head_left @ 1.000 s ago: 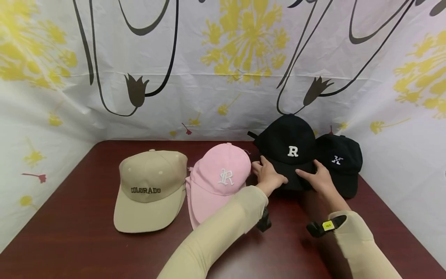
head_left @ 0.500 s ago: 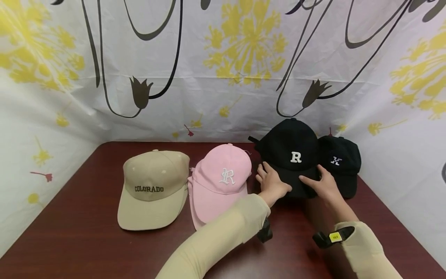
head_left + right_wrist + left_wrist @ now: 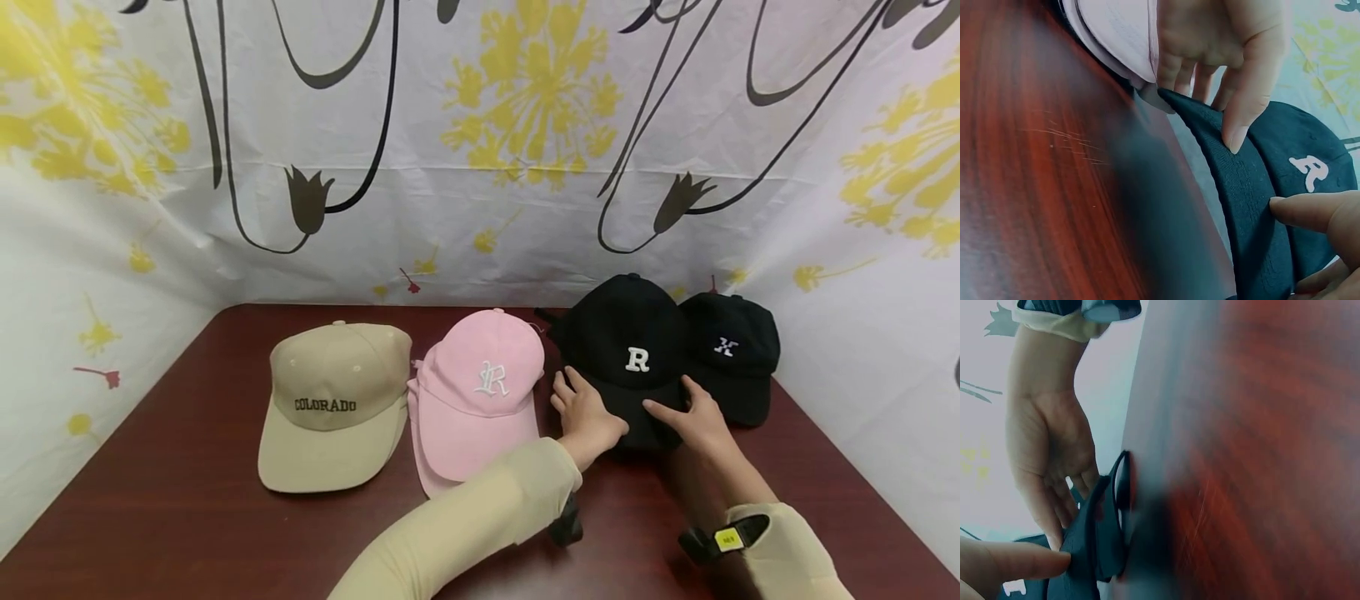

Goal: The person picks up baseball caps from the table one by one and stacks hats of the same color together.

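A black baseball cap (image 3: 626, 321) with a white letter R stands toward the back right in the head view. My left hand (image 3: 588, 419) pinches the left edge of its brim, and my right hand (image 3: 701, 421) grips the right edge. In the right wrist view the thumbs press on top of the brim (image 3: 1244, 206) while the fingers go beneath it. A strip of shadow lies on the table under the brim there. The cap's back is hidden. Close on its right sits a smaller black cap (image 3: 738, 333) with a white mark, partly covered.
Left of the black cap are stacked pink caps (image 3: 476, 417) with a white R. Further left stands a beige cap (image 3: 330, 408) marked COLORADO. All are on a dark red wooden table (image 3: 172, 500). A patterned white cloth (image 3: 465, 208) hangs behind and beside it.
The black R cap has come down and slightly nearer in the head view, with both hands holding its brim throughout. The other caps keep their places, with only a slight shift of the view.
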A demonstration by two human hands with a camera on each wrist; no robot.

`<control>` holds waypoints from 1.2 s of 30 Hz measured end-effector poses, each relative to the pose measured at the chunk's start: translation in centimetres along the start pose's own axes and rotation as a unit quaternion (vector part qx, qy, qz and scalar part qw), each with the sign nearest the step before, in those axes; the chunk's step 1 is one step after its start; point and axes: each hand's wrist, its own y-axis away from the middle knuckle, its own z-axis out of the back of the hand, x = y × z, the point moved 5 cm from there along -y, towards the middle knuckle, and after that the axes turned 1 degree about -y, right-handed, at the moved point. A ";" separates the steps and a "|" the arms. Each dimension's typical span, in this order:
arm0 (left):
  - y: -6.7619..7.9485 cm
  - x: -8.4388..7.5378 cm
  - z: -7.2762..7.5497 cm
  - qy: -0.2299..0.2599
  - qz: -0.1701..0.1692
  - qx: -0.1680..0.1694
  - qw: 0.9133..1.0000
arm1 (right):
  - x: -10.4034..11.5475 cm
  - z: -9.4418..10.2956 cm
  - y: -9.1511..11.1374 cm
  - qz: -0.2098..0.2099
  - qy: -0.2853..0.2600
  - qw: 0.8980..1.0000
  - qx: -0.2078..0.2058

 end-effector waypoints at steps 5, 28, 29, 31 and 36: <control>0.7 0.1 0.0 0.001 -0.015 -0.026 1.000 | -0.3 -0.3 0.5 -0.008 -0.012 1.000 0.013; 3.7 2.5 -0.5 0.061 0.049 -0.014 0.997 | -2.2 -2.3 3.0 0.018 0.005 0.999 0.027; 3.7 2.5 -0.6 0.060 0.051 -0.015 0.997 | -2.2 -2.3 3.0 0.020 0.003 0.999 0.026; 3.8 2.6 -0.6 0.057 0.053 -0.016 0.997 | -2.2 -2.4 3.1 0.023 0.001 0.999 0.026; 4.1 2.8 -0.5 0.061 0.057 -0.017 0.996 | -2.4 -2.5 3.3 0.024 0.005 0.999 0.029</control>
